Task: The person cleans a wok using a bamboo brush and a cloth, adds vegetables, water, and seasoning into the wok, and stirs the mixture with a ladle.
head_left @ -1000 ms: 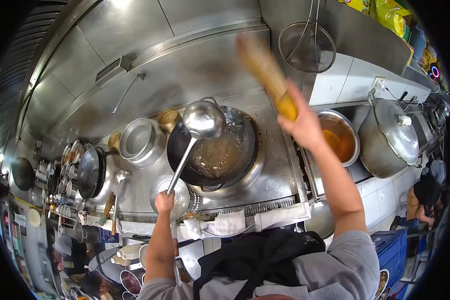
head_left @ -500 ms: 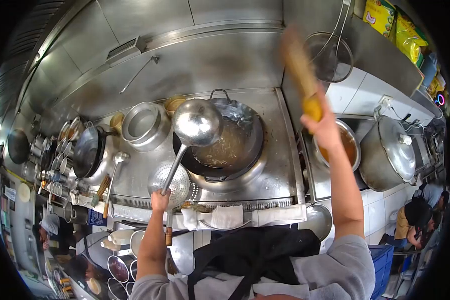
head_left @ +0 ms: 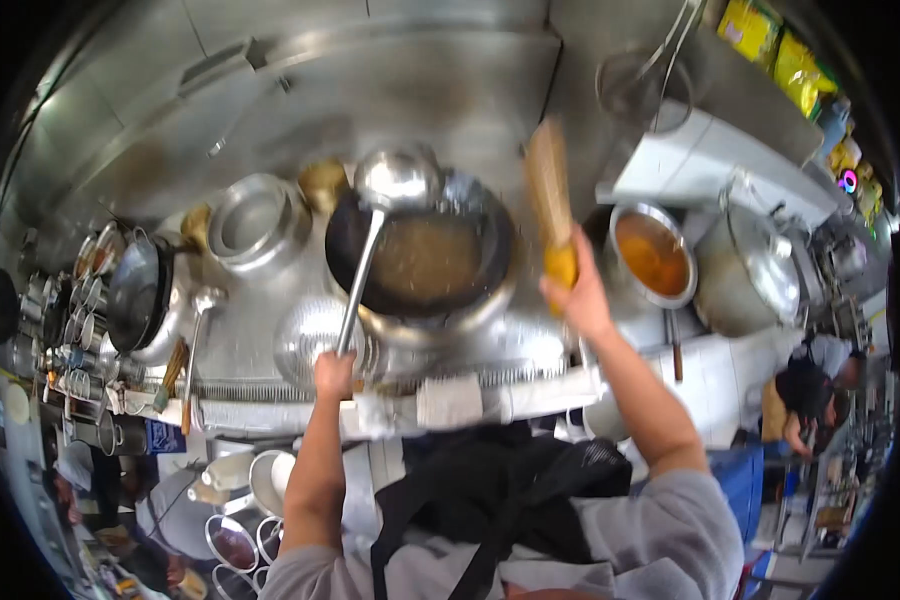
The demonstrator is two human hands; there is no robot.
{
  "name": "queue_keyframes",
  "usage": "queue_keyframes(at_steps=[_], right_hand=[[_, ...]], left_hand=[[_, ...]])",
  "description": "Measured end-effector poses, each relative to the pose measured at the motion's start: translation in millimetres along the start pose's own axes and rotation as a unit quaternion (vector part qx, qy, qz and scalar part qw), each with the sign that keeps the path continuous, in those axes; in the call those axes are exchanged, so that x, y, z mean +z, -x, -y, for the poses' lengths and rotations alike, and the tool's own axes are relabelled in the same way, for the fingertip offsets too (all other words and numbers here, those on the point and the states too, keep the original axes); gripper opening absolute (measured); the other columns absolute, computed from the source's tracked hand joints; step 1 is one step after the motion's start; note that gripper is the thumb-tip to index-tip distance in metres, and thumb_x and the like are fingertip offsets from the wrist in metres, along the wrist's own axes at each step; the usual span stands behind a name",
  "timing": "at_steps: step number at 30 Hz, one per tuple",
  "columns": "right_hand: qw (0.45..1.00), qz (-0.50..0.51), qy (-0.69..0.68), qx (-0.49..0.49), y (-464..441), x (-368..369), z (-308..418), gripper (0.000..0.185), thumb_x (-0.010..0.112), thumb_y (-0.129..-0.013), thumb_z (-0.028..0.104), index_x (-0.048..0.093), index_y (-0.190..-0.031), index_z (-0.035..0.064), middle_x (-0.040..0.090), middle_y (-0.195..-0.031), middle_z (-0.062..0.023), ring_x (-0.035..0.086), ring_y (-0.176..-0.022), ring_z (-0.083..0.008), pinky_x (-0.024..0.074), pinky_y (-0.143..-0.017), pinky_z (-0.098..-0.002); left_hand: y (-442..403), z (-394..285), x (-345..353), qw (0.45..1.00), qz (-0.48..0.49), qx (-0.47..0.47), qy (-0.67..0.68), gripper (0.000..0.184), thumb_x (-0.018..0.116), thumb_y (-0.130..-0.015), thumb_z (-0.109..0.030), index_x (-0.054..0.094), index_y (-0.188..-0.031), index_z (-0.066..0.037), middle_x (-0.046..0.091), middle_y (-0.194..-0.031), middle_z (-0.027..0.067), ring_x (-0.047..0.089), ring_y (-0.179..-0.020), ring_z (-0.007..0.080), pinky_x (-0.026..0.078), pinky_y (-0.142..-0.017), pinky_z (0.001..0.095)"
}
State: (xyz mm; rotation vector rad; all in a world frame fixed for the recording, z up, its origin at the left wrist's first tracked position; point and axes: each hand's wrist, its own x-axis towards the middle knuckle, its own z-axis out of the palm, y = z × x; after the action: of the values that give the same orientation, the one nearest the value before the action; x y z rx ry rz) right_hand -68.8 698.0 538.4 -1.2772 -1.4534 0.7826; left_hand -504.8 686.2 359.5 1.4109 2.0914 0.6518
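My left hand [head_left: 334, 375] is wrapped round the long handle of a steel ladle [head_left: 398, 180]. The ladle's bowl is over the back of a black wok [head_left: 342, 262], whose cloudy brown liquid [head_left: 426, 258] has bits in it. In my right hand [head_left: 584, 296] is a bamboo wok brush [head_left: 549, 195], gripped by its yellow lower end with the bristles pointing up and away. The brush is in the air just right of the wok, slightly blurred. Below my left hand's ladle handle, a perforated strainer [head_left: 315, 335] rests on the steel range.
A pan of orange-brown liquid [head_left: 654, 255] and a large lidded pot [head_left: 745, 275] stand to the right. Stacked steel bowls [head_left: 253, 222] sit left of the wok. Folded white cloths [head_left: 450, 400] line the front edge. A mesh strainer [head_left: 642, 90] hangs on the wall.
My right hand has brought the brush down and left, closer to the wok. The ladle's bowl has moved toward the wok's back edge. The whole view has shifted slightly.
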Motion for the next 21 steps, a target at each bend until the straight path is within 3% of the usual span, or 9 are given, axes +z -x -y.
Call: queue_keyframes(at_steps=[2, 4, 6, 10, 12, 14, 16, 18, 21], right_hand=[[0.998, -0.031, 0.015, -0.045, -5.1, 12.8, 20.5, 0.09, 0.071, -0.081, 0.007, 0.018, -0.154, 0.0101, 0.048, -0.139, -0.014, 0.049, -0.126, -0.0232, 0.0395, -0.105, -0.0344], [0.977, -0.023, 0.195, -0.086, -13.5, 14.3, -0.2, 0.094, 0.073, -0.08, 0.015, 0.016, -0.155, 0.0174, 0.053, -0.136, -0.0205, 0.056, -0.121, -0.034, 0.0433, -0.103, -0.037], [0.937, 0.139, 0.32, 0.029, -16.8, 8.6, -12.2, 0.095, 0.073, -0.08, 0.024, 0.015, -0.155, 0.0266, 0.059, -0.126, -0.0227, 0.058, -0.113, -0.0406, 0.0467, -0.098, -0.0427], [0.899, 0.139, 0.361, 0.206, 30.3, 7.4, -44.5, 0.095, 0.072, -0.079, 0.029, 0.015, -0.155, 0.0331, 0.064, -0.118, -0.0218, 0.061, -0.107, -0.0417, 0.0486, -0.094, -0.0455], [0.831, 0.26, 0.439, 0.221, 54.8, -14.1, -61.8, 0.095, 0.072, -0.079, 0.029, 0.015, -0.155, 0.031, 0.063, -0.119, -0.0225, 0.06, -0.108, -0.0407, 0.0483, -0.095, -0.045], [0.838, 0.28, 0.413, 0.219, 89.1, -38.5, -79.3, 0.096, 0.072, -0.078, 0.029, 0.016, -0.155, 0.0288, 0.063, -0.12, -0.0228, 0.061, -0.108, -0.0404, 0.0485, -0.095, -0.0434], [0.902, 0.211, 0.315, 0.205, 122.3, -62.2, -111.9, 0.094, 0.074, -0.076, 0.028, 0.021, -0.154, 0.0253, 0.063, -0.121, -0.0226, 0.061, -0.107, -0.0394, 0.0479, -0.095, -0.0424], [0.947, 0.15, 0.247, 0.138, 158.8, -91.9, -136.2, 0.092, 0.076, -0.075, 0.025, 0.027, -0.153, 0.0217, 0.062, -0.123, -0.0228, 0.062, -0.108, -0.0389, 0.0473, -0.095, -0.0414], [0.957, 0.066, 0.197, 0.203, 200.3, -136.3, -135.6, 0.09, 0.076, -0.075, 0.021, 0.03, -0.152, 0.0196, 0.06, -0.125, -0.0234, 0.061, -0.109, -0.0392, 0.0475, -0.096, -0.0407]], left_hand=[[-3.1, 0.7, 1.1, 0.999, -0.001, 0.017, -0.038, 0.046, 0.067, -0.079, -0.042, 0.068, -0.079, 0.004, 0.065, -0.077, 0.0295, 0.066, -0.078, 0.0445, 0.05, -0.075, 0.0494], [-3.4, 8.0, 10.2, 0.999, 0.041, 0.018, -0.016, 0.046, 0.067, -0.079, -0.043, 0.069, -0.079, 0.003, 0.065, -0.073, 0.0276, 0.066, -0.076, 0.0434, 0.05, -0.073, 0.0487], [3.3, 15.4, 20.6, 0.995, 0.087, 0.052, 0.004, 0.042, 0.068, -0.081, -0.039, 0.069, -0.079, 0.003, 0.064, -0.069, 0.0234, 0.066, -0.064, 0.0358, 0.05, -0.064, 0.0454], [52.0, 38.1, 20.5, 0.984, 0.164, 0.023, 0.069, 0.035, 0.071, -0.083, -0.03, 0.061, -0.069, 0.0, 0.057, -0.057, 0.0086, 0.054, -0.05, 0.0187, 0.044, -0.052, 0.0391], [104.2, 2.6, -11.8, 0.951, 0.259, -0.05, 0.16, 0.03, 0.069, -0.089, -0.024, 0.053, -0.069, -0.007, 0.047, -0.053, -0.0015, 0.046, -0.045, 0.0087, 0.037, -0.041, 0.0288], [150.7, -14.2, -34.0, 0.907, 0.351, -0.036, 0.231, 0.023, 0.065, -0.092, -0.022, 0.054, -0.082, -0.004, 0.045, -0.055, -0.0013, 0.043, -0.044, 0.0068, 0.034, -0.039, 0.024], [195.2, -46.1, -49.7, 0.849, 0.426, -0.03, 0.311, 0.02, 0.061, -0.095, -0.021, 0.052, -0.096, -0.002, 0.045, -0.058, -0.0013, 0.041, -0.044, 0.0069, 0.034, -0.039, 0.0232], [229.3, -84.7, -51.0, 0.816, 0.457, -0.07, 0.346, 0.032, 0.056, -0.096, -0.014, 0.048, -0.124, -0.002, 0.044, -0.065, 0.0, 0.04, -0.047, 0.0074, 0.035, -0.041, 0.0228], [256.5, -121.1, 2.4, 0.816, 0.459, -0.088, 0.34, 0.036, 0.055, -0.095, -0.01, 0.046, -0.129, -0.005, 0.046, -0.07, 0.0013, 0.043, -0.051, 0.0083, 0.038, -0.042, 0.0239]])
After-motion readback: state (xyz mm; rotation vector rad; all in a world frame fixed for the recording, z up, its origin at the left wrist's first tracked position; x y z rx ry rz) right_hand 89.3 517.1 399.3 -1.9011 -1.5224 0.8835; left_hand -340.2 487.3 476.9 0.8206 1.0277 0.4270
